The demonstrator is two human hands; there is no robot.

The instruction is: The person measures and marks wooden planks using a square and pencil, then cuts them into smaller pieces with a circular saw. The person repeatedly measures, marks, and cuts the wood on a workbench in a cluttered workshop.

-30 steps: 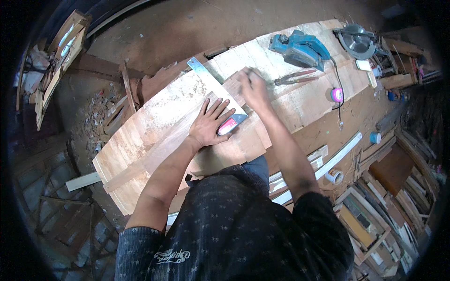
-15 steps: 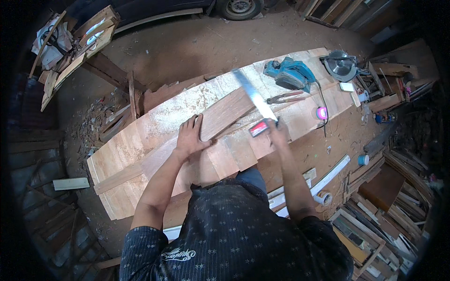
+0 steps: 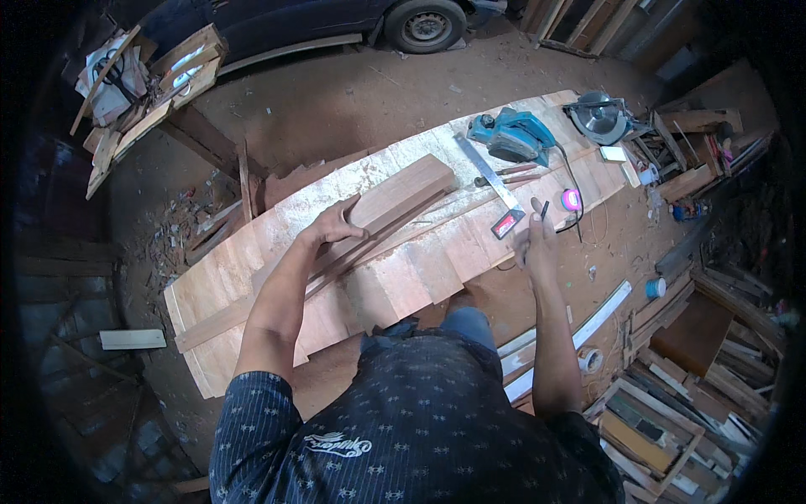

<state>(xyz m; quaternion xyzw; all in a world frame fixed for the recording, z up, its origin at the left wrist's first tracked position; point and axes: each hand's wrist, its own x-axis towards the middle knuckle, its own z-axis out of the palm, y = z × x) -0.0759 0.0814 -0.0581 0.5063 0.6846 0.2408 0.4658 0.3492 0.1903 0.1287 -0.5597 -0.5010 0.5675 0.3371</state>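
Observation:
My left hand (image 3: pixel 336 223) grips a reddish-brown wooden board (image 3: pixel 407 186) from above, thumb on its near side. The board is tilted, with its thick edge showing and a dark gap under its near side. My right hand (image 3: pixel 539 245) is closed at the bench's near edge, a short dark pencil-like stick (image 3: pixel 545 210) poking up from its fingers. Just left of that hand, a try square (image 3: pixel 489 172) with a steel blade and a red-and-black handle lies on the bench. Pincers (image 3: pixel 512 177) with reddish handles lie partly beneath its blade.
A blue electric planer (image 3: pixel 514 136) and a circular saw (image 3: pixel 598 118) rest on the far right of the plank-topped bench (image 3: pixel 432 267). A pink round object (image 3: pixel 572 200) sits near the right edge beside a black cord. Timber scraps (image 3: pixel 714 378) crowd the right; a parked car (image 3: pixel 311 29) stands beyond.
The board has gone from lying flatter to tilted under my left hand. My right hand has let go of the try square, now farther right on the bench, and moved right and nearer me.

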